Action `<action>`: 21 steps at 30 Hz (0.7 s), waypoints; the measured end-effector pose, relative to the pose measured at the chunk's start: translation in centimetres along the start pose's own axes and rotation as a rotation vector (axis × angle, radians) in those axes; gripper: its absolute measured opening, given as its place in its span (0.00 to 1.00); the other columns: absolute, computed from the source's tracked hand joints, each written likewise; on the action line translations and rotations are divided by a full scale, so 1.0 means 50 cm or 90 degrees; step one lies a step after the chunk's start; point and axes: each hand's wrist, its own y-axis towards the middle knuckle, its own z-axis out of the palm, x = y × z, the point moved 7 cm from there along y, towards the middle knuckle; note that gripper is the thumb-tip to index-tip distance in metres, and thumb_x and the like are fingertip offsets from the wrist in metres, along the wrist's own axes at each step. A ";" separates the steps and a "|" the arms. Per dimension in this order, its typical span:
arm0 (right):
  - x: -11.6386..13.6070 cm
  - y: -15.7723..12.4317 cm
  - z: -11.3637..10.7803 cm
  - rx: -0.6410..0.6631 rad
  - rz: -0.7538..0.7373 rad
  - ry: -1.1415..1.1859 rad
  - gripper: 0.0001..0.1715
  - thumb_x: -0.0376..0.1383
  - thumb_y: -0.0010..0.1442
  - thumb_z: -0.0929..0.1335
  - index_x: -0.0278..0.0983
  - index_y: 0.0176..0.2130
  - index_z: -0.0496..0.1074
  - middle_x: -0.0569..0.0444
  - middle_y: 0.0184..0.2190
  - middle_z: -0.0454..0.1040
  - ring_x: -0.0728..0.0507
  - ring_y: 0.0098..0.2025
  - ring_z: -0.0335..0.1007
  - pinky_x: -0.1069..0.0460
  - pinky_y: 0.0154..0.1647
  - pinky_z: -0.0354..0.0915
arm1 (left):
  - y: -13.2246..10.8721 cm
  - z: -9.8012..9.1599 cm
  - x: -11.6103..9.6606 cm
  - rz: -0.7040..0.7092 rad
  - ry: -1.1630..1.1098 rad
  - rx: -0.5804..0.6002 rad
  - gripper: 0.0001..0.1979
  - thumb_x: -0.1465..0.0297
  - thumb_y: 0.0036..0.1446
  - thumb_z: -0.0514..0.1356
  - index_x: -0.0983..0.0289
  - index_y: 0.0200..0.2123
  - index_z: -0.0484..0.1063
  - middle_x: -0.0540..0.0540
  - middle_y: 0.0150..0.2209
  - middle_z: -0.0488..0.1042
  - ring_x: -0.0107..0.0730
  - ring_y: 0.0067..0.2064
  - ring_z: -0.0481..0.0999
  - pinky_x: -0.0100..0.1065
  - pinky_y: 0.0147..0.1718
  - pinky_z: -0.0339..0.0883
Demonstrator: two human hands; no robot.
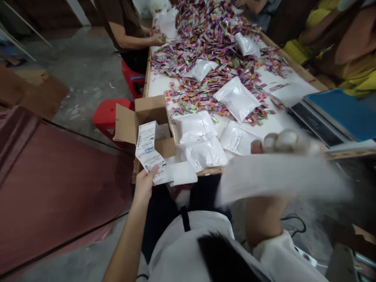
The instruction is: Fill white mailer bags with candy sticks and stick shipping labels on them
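Note:
My left hand (144,183) pinches a folded strip of printed shipping labels (147,148) in front of an open cardboard box (125,124). A blank white end of paper (185,173) hangs to the right of that hand. Raised on the right and smeared by motion, my right hand (282,144) grips a white piece of paper (279,178); its fingers show above the upper edge, and any print on it cannot be made out. Between the hands, white plastic packets (197,127) lie at the table's near edge, with another white packet (236,98) farther in.
A large heap of small colourful sachets (205,35) covers much of the table, with more white packets on it. A blue-topped device (340,111) stands at the right. Red stools (110,111) stand left of the table. A co-worker's hand (158,40) is at the far left edge.

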 end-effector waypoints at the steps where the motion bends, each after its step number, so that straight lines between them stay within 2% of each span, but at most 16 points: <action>1: -0.036 0.027 -0.030 -0.067 -0.007 0.004 0.20 0.46 0.72 0.54 0.44 0.46 0.69 0.51 0.42 0.68 0.45 0.46 0.68 0.48 0.44 0.65 | -0.001 -0.002 -0.001 0.002 -0.002 -0.001 0.25 0.60 0.26 0.77 0.68 0.30 0.80 0.57 0.27 0.81 0.37 0.26 0.78 0.32 0.23 0.72; 2: -0.083 0.049 -0.053 -0.158 -0.009 0.020 0.13 0.45 0.69 0.60 0.42 0.45 0.68 0.53 0.39 0.68 0.46 0.40 0.69 0.49 0.41 0.64 | -0.004 -0.002 -0.004 0.000 -0.009 0.005 0.25 0.61 0.27 0.77 0.68 0.31 0.80 0.57 0.29 0.82 0.38 0.28 0.80 0.33 0.25 0.73; 3: -0.139 0.069 -0.052 -0.190 0.018 0.023 0.11 0.44 0.65 0.65 0.41 0.43 0.67 0.55 0.34 0.68 0.48 0.35 0.68 0.51 0.38 0.65 | -0.010 0.001 -0.008 -0.004 -0.017 0.015 0.25 0.61 0.28 0.77 0.68 0.32 0.80 0.58 0.31 0.82 0.40 0.30 0.81 0.34 0.28 0.75; 4: -0.202 0.085 -0.027 -0.138 0.077 -0.019 0.11 0.44 0.63 0.66 0.39 0.41 0.68 0.56 0.31 0.67 0.48 0.31 0.66 0.51 0.35 0.65 | -0.018 0.005 -0.013 -0.007 -0.025 0.028 0.26 0.61 0.29 0.77 0.68 0.33 0.80 0.59 0.33 0.83 0.42 0.32 0.82 0.35 0.30 0.76; 5: -0.260 0.092 0.000 -0.081 0.139 -0.106 0.11 0.42 0.61 0.67 0.37 0.40 0.69 0.55 0.31 0.68 0.47 0.31 0.66 0.49 0.36 0.66 | -0.027 0.008 -0.018 -0.009 -0.030 0.038 0.26 0.61 0.29 0.77 0.68 0.34 0.81 0.60 0.35 0.83 0.43 0.35 0.82 0.37 0.33 0.77; 7: -0.349 0.081 0.048 0.029 0.230 -0.271 0.14 0.38 0.57 0.69 0.32 0.42 0.72 0.47 0.36 0.70 0.40 0.39 0.69 0.43 0.45 0.67 | -0.043 0.009 -0.029 -0.010 -0.030 0.039 0.26 0.61 0.29 0.78 0.68 0.34 0.81 0.61 0.36 0.83 0.47 0.37 0.83 0.40 0.37 0.78; 8: -0.371 0.068 0.058 0.049 0.251 -0.343 0.19 0.37 0.55 0.70 0.30 0.46 0.72 0.41 0.41 0.71 0.36 0.45 0.68 0.40 0.50 0.65 | -0.049 0.007 -0.034 -0.010 -0.028 0.031 0.26 0.62 0.29 0.78 0.68 0.34 0.81 0.61 0.36 0.83 0.48 0.38 0.83 0.41 0.39 0.78; 10: -0.374 0.042 0.062 0.039 0.238 -0.451 0.35 0.38 0.54 0.71 0.27 0.58 0.66 0.31 0.53 0.65 0.28 0.56 0.61 0.34 0.56 0.59 | -0.056 0.002 -0.040 -0.010 -0.025 0.012 0.25 0.63 0.30 0.78 0.67 0.34 0.81 0.60 0.37 0.83 0.49 0.40 0.83 0.42 0.41 0.78; 12: -0.344 0.021 0.076 0.066 0.166 -0.523 0.43 0.43 0.57 0.70 0.29 0.65 0.58 0.30 0.61 0.58 0.26 0.63 0.53 0.33 0.61 0.53 | -0.059 0.000 -0.045 -0.012 -0.025 -0.001 0.23 0.65 0.32 0.77 0.67 0.35 0.81 0.60 0.37 0.83 0.49 0.41 0.83 0.43 0.43 0.78; 15: -0.306 -0.008 0.152 0.259 0.052 -0.508 0.35 0.48 0.63 0.65 0.34 0.63 0.62 0.37 0.61 0.62 0.30 0.63 0.54 0.34 0.65 0.47 | -0.060 0.007 -0.052 -0.017 -0.027 -0.014 0.19 0.69 0.37 0.75 0.68 0.35 0.81 0.60 0.39 0.83 0.49 0.42 0.83 0.42 0.43 0.78; 17: -0.305 -0.025 0.190 0.364 0.051 -0.461 0.32 0.50 0.65 0.62 0.35 0.61 0.64 0.39 0.59 0.66 0.32 0.61 0.57 0.34 0.65 0.45 | -0.062 0.014 -0.057 -0.025 -0.024 -0.022 0.16 0.72 0.40 0.74 0.67 0.35 0.80 0.60 0.40 0.83 0.49 0.43 0.82 0.42 0.43 0.78; 19: -0.320 -0.028 0.179 0.364 0.092 -0.437 0.33 0.50 0.66 0.61 0.35 0.63 0.61 0.39 0.60 0.65 0.33 0.62 0.57 0.33 0.66 0.45 | -0.064 0.016 -0.061 -0.031 -0.023 -0.030 0.13 0.74 0.43 0.72 0.67 0.36 0.80 0.60 0.40 0.83 0.48 0.42 0.83 0.42 0.43 0.79; 21: -0.342 -0.024 0.113 0.282 0.137 -0.472 0.36 0.48 0.64 0.62 0.35 0.66 0.56 0.38 0.63 0.61 0.32 0.64 0.54 0.32 0.66 0.44 | -0.065 0.012 -0.063 -0.033 -0.026 -0.037 0.12 0.74 0.44 0.71 0.67 0.36 0.80 0.59 0.39 0.83 0.45 0.39 0.83 0.40 0.41 0.80</action>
